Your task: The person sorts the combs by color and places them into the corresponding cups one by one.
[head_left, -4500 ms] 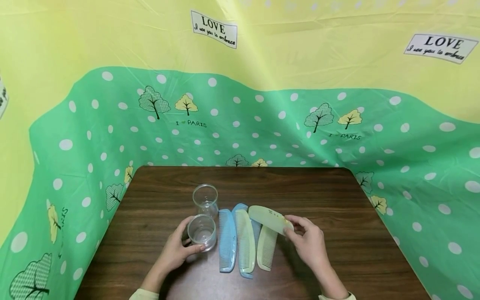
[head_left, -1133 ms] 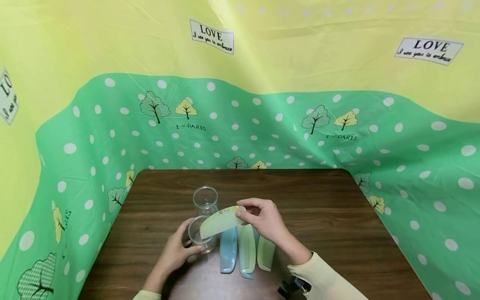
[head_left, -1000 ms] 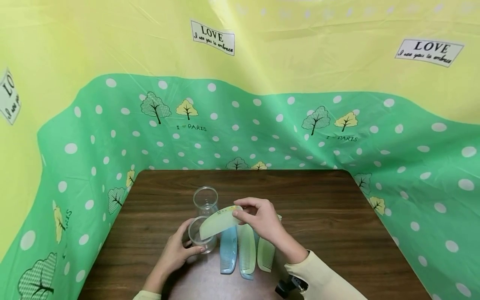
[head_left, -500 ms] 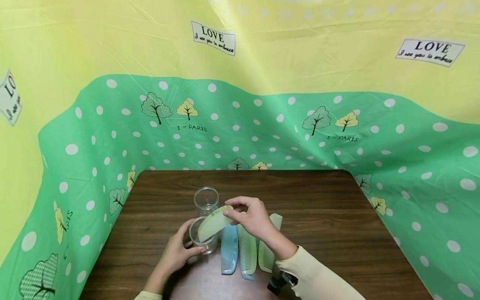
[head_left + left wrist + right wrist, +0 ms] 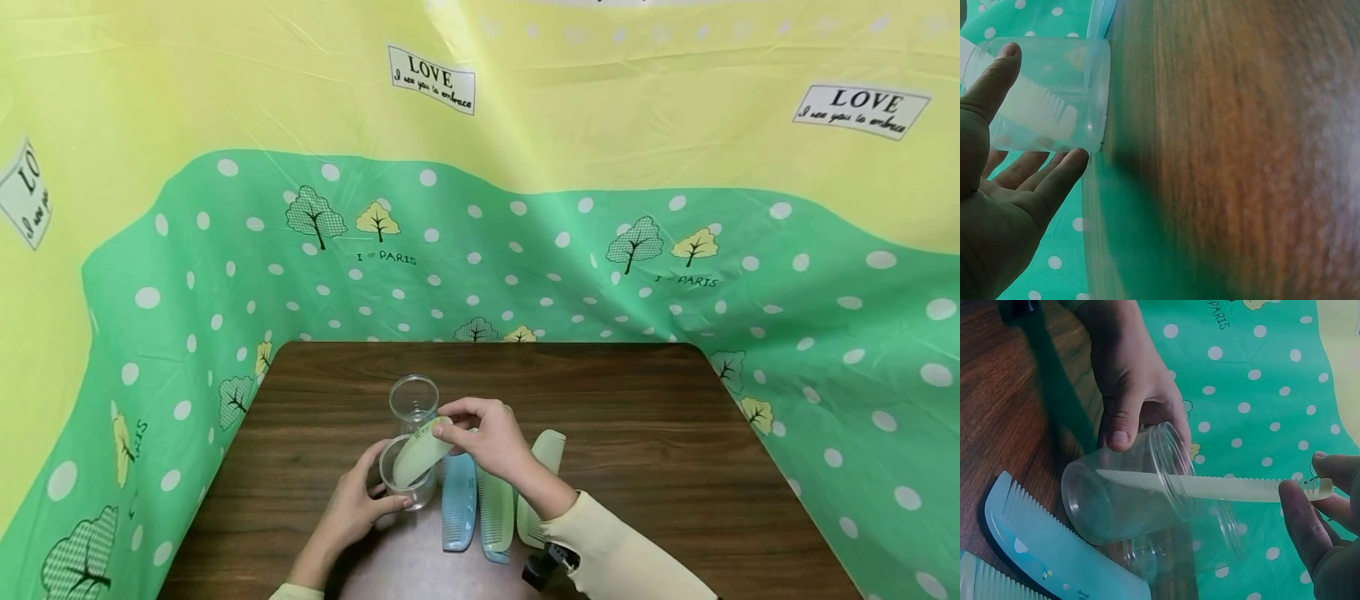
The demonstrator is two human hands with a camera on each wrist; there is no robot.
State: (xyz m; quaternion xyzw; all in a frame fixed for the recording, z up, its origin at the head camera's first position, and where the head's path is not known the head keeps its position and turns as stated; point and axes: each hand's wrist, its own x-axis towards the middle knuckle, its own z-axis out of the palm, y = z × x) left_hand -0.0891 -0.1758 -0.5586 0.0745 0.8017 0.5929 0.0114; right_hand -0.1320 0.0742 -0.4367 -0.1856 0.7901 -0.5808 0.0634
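My left hand [image 5: 356, 500] grips a clear plastic jar [image 5: 414, 497] on the table, thumb on one side and fingers on the other. Between thumb and fingers my right hand [image 5: 483, 437] pinches the end of a pale green comb [image 5: 420, 454]. That comb slants down through the jar's mouth; its lower end shows inside the clear wall in both wrist views. Behind the held jar stands a second clear jar [image 5: 414, 398]. Just right of the jars lie a blue comb [image 5: 459, 504] and a green comb [image 5: 495, 508], with another green comb [image 5: 551, 450] farther right, partly under my right forearm.
Part of another blue comb [image 5: 497, 557] peeks out beneath the middle green comb. The dark wood table [image 5: 637, 400] extends to both sides. A green and yellow printed cloth [image 5: 525, 242] hangs around its back and sides.
My right hand has lifted the pale green comb off the pile, carried it left and lowered its end into the jar. My left hand has kept its hold on the jar.
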